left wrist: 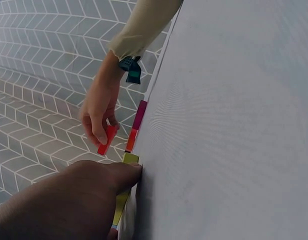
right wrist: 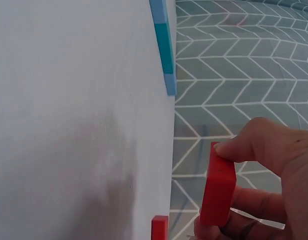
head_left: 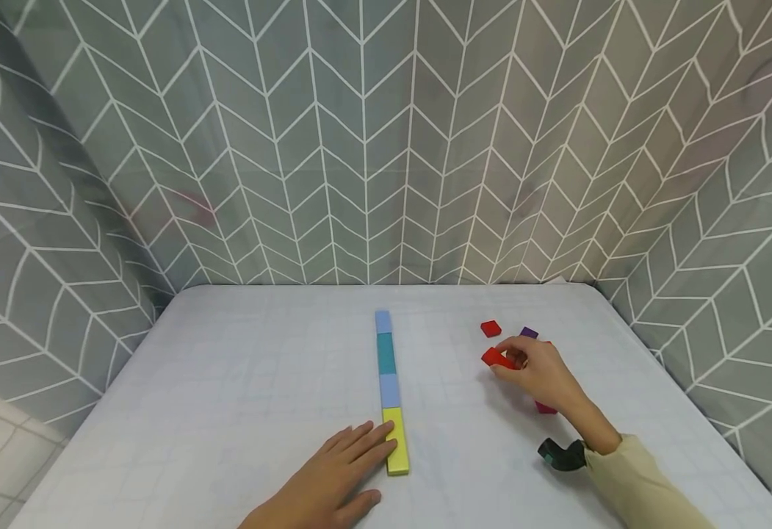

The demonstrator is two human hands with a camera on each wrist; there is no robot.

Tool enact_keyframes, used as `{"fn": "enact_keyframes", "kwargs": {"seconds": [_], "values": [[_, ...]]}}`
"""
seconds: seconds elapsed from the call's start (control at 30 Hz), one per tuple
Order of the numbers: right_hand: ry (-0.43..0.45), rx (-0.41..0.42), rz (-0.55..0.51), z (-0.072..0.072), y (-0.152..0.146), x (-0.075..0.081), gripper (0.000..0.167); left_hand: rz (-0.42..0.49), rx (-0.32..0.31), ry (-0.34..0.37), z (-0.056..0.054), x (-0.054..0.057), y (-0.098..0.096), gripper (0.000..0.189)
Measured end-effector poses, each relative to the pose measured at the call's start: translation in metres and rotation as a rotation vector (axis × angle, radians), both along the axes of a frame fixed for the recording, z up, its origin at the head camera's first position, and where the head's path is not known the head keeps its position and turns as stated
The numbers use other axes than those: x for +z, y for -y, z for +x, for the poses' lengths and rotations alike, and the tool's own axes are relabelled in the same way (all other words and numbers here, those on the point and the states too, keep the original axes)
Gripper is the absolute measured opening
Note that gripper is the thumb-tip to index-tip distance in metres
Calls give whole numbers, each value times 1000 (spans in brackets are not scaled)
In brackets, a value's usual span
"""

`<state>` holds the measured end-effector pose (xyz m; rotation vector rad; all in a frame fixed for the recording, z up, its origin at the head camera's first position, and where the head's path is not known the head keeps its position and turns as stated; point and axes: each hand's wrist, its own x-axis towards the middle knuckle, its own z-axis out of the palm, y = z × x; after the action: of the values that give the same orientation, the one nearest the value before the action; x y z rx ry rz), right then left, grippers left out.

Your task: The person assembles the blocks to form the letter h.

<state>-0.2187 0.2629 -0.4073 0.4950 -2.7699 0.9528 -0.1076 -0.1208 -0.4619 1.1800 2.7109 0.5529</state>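
A straight row of flat blocks lies on the white table: a light blue block [head_left: 383, 322] farthest away, then a teal block [head_left: 386, 354], another light blue block [head_left: 389, 391] and a yellow block [head_left: 397, 455]. My left hand [head_left: 336, 470] rests its outstretched fingertips on the yellow block. To the right, my right hand [head_left: 534, 371] pinches a red block [right wrist: 219, 192] between thumb and fingers, raised above the table. Just beyond it lies a smaller red block [head_left: 491, 328]. A purple block [head_left: 529, 333] and a crimson block [head_left: 546, 408] are partly hidden by the right hand.
A black wrist camera [head_left: 560, 455] sticks out from the right sleeve [head_left: 637, 481]. Grey curtains [head_left: 386, 147] with white zigzag lines hang behind the table and along both sides. White tiles [head_left: 2, 448] show at the lower left.
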Motion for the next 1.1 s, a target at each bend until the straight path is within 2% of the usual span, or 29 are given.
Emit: {"fn": "enact_keyframes", "kwargs": {"seconds": [0.4,0.63,0.93,1.1], "values": [[-28,106,3,-8,23,0,28,-15,1,-10,-1,-1,0,65],[-37,134,23,-9,27,0,29,-46,25,41,-1,2,-3,67],[-19,177,16,-14,40,1,28,-62,37,57,-3,2,-4,67],[-1,196,24,-16,54,-1,26,-42,42,73,-2,0,-3,68]]}}
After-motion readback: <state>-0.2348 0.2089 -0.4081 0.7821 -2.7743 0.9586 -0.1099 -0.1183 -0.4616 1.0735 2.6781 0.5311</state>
